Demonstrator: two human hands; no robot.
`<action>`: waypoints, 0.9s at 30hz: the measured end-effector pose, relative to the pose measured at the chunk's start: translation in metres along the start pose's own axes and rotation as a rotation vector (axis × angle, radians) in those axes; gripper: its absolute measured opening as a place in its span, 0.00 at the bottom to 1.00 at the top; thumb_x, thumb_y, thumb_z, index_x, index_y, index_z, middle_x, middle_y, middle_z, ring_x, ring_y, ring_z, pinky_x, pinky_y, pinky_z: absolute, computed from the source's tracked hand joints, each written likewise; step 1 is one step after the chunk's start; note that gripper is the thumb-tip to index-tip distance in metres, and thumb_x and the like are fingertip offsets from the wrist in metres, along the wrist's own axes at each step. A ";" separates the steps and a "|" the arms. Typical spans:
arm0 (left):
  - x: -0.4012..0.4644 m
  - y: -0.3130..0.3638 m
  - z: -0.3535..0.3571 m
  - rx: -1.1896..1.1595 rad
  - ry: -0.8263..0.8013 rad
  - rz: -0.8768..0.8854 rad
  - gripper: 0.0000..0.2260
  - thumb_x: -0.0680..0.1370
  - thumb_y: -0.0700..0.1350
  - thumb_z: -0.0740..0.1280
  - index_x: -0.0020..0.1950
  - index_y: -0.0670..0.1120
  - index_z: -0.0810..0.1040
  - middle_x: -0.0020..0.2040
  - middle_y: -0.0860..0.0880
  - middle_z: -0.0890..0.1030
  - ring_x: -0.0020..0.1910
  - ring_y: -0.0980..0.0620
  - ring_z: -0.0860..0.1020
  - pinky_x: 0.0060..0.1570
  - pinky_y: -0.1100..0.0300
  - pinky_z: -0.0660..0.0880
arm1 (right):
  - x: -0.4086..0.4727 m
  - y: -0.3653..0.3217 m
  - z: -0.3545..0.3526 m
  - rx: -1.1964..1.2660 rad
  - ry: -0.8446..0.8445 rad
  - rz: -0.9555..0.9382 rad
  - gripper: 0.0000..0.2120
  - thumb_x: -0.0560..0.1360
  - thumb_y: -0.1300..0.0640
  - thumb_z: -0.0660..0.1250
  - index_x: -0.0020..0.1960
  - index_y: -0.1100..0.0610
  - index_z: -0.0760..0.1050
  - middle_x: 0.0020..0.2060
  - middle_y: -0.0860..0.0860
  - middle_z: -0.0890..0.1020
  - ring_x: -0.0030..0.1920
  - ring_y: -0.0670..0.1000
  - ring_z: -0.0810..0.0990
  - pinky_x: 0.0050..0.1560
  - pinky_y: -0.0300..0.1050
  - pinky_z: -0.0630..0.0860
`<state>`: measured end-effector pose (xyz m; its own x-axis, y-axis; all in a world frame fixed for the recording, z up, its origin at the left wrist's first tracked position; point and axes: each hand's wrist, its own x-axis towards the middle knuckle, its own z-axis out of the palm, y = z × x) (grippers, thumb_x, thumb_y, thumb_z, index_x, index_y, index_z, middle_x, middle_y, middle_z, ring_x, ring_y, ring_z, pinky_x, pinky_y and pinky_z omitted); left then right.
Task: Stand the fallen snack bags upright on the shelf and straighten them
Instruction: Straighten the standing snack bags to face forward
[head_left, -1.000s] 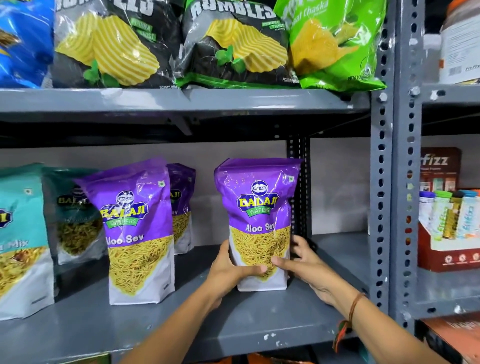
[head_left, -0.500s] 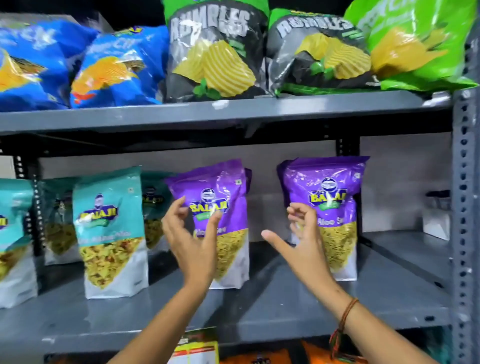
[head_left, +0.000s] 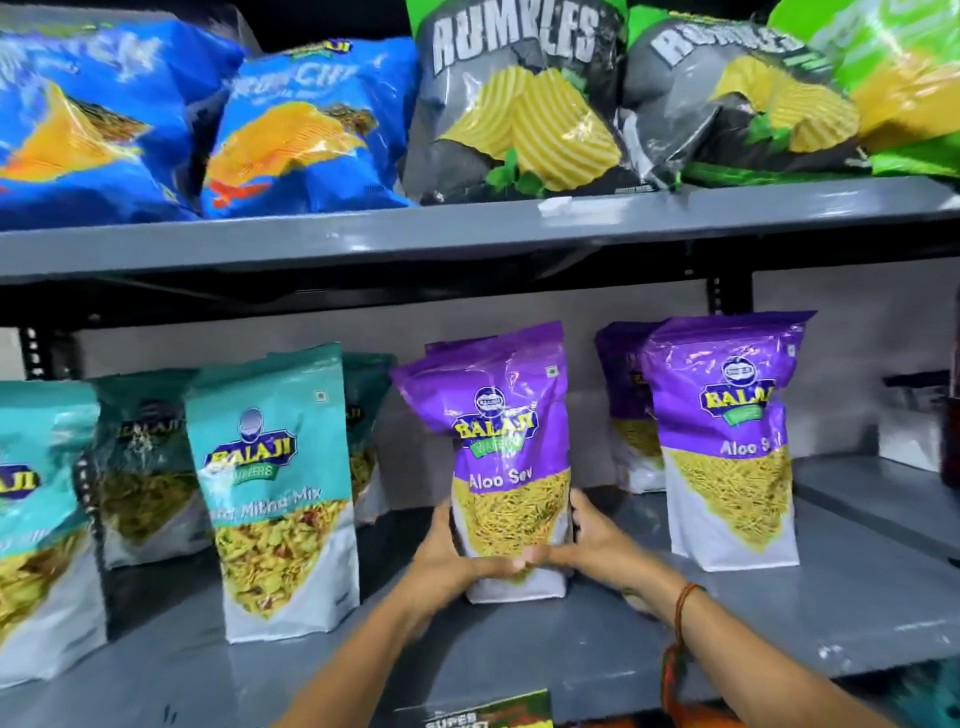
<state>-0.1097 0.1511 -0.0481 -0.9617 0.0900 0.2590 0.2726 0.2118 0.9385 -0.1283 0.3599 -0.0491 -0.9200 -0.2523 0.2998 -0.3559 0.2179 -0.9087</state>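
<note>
Grey shelf (head_left: 727, 623): both hands' fingers clasp upright purple bag (head_left: 511, 467), teal bag (head_left: 275, 493) left, second purple bag (head_left: 727, 452) right

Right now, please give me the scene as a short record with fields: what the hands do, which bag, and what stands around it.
left hand: grips the lower left side of the held purple bag
right hand: grips its lower right side
held purple bag: Aloo Sev, upright, base on the middle shelf
right purple bag: upright, apart from the hands
teal bag: upright, to the left
upper shelf: blue, black and green chip bags
</note>
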 end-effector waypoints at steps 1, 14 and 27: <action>0.001 -0.001 0.000 -0.006 0.022 -0.001 0.49 0.50 0.50 0.85 0.68 0.51 0.67 0.61 0.53 0.81 0.60 0.56 0.80 0.63 0.52 0.76 | 0.002 0.002 0.000 0.015 -0.004 -0.003 0.45 0.54 0.45 0.84 0.66 0.47 0.67 0.62 0.44 0.80 0.65 0.44 0.77 0.68 0.53 0.73; 0.001 -0.006 -0.007 0.044 0.097 0.011 0.42 0.54 0.49 0.85 0.65 0.54 0.71 0.57 0.56 0.83 0.55 0.61 0.81 0.48 0.67 0.77 | 0.008 0.002 0.004 0.121 -0.063 -0.004 0.38 0.58 0.53 0.83 0.63 0.46 0.69 0.61 0.47 0.82 0.63 0.48 0.79 0.68 0.55 0.73; -0.056 0.051 -0.035 0.224 0.487 0.473 0.42 0.59 0.66 0.76 0.70 0.52 0.71 0.62 0.54 0.78 0.59 0.57 0.77 0.60 0.60 0.75 | -0.032 -0.080 0.033 -0.192 0.730 -0.385 0.47 0.62 0.39 0.77 0.73 0.52 0.59 0.71 0.51 0.66 0.73 0.50 0.64 0.73 0.49 0.62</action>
<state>-0.0426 0.1227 -0.0069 -0.6282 -0.2122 0.7486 0.6132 0.4572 0.6442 -0.0653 0.3194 0.0047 -0.5809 0.3157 0.7503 -0.6268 0.4146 -0.6597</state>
